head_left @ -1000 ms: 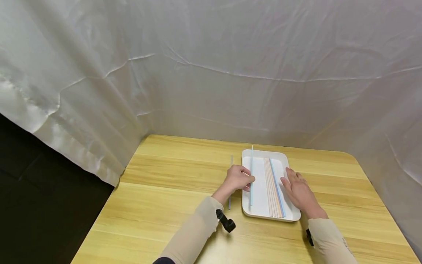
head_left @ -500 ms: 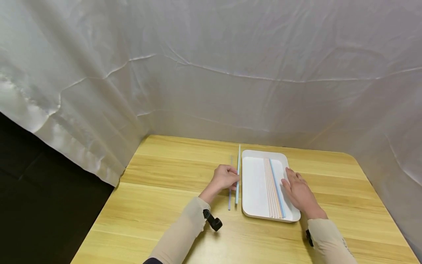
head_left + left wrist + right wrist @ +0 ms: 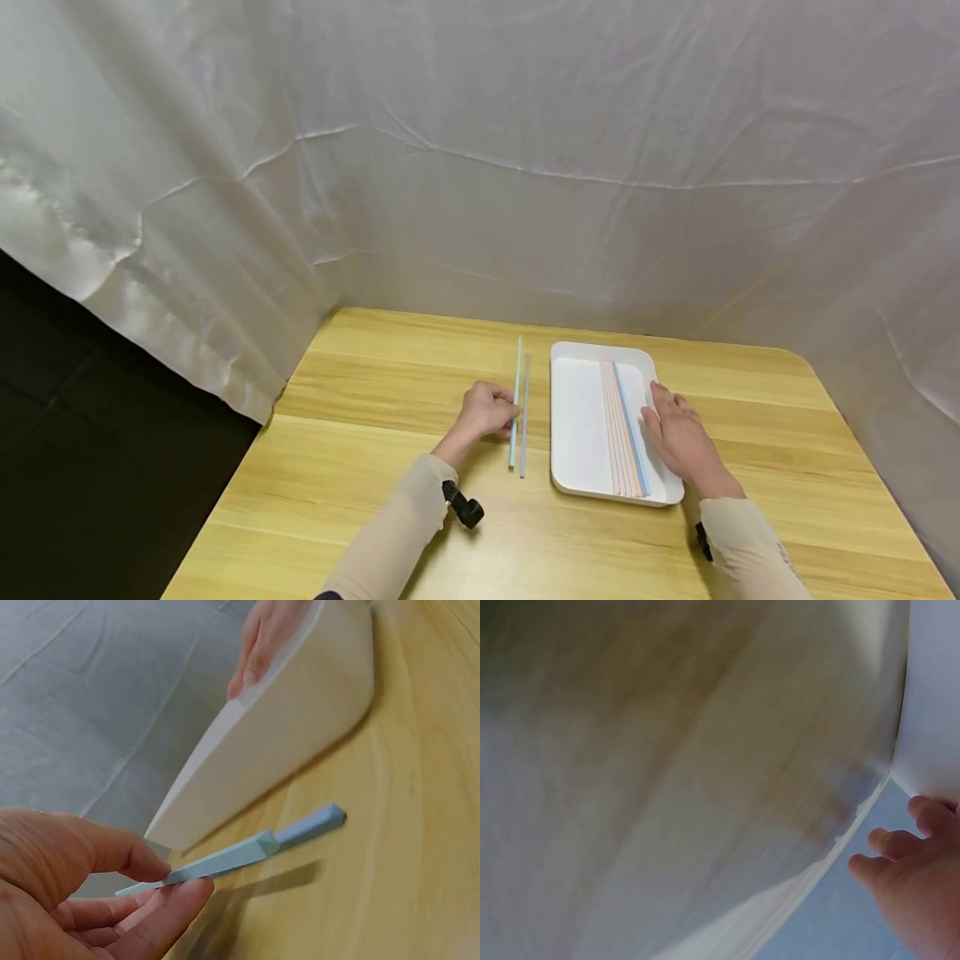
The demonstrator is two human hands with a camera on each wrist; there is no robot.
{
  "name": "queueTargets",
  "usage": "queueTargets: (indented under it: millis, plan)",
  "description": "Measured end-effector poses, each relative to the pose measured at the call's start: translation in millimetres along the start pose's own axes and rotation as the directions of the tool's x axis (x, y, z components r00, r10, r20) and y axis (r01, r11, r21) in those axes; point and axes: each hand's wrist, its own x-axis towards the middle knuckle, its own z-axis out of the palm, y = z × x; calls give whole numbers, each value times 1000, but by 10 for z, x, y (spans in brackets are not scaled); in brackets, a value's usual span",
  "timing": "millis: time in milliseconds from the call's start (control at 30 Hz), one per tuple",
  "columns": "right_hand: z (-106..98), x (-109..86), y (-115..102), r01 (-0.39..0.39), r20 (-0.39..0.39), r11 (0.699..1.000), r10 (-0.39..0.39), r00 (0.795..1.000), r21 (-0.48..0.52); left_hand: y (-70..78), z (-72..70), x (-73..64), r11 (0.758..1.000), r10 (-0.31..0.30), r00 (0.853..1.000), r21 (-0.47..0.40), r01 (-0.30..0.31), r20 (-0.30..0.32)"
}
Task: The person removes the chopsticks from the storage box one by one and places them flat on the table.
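My left hand (image 3: pixel 486 410) pinches a thin light-blue stick (image 3: pixel 517 371) between thumb and fingers, left of the tray. In the left wrist view, the held stick (image 3: pixel 232 857) is slightly above the table, casting a shadow, with its faceted end pointing away from the hand. A bluish-purple stick (image 3: pixel 524 421) lies on the table just right of it. The white tray (image 3: pixel 577 417) holds several pale pink and orange sticks (image 3: pixel 615 433) side by side, with a blue stick (image 3: pixel 630 425) at their right. My right hand (image 3: pixel 682 437) rests on the tray's right rim, fingers extended.
The wooden table (image 3: pixel 360 400) extends to both sides of the tray. A pale curtain (image 3: pixel 480 208) hangs behind and beside it. Dark floor (image 3: pixel 97 467) shows at the left. A black wrist camera (image 3: pixel 467 508) sits on the left sleeve.
My left hand has carried the light-blue stick leftward from over the tray, past the bluish-purple stick, to that stick's left. The right hand has stayed at the tray's right side.
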Motion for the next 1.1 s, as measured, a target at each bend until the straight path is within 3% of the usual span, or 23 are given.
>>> queueTargets:
  millis: [267, 733, 1100]
  plan:
    - [-5, -8, 1, 6, -12, 1000, -6, 1000, 0, -48, -69, -20, 1000, -24, 1000, 17, 24, 2]
    - [-36, -14, -15, -5, -16, 1000, 5, 1000, 4, -62, -41, -32, 998, -25, 999, 56, 26, -25]
    - [-44, -17, -26, -9, -9, 1000, 9, 1000, 0, -62, -22, -43, 993, 13, 998, 115, -6, -63]
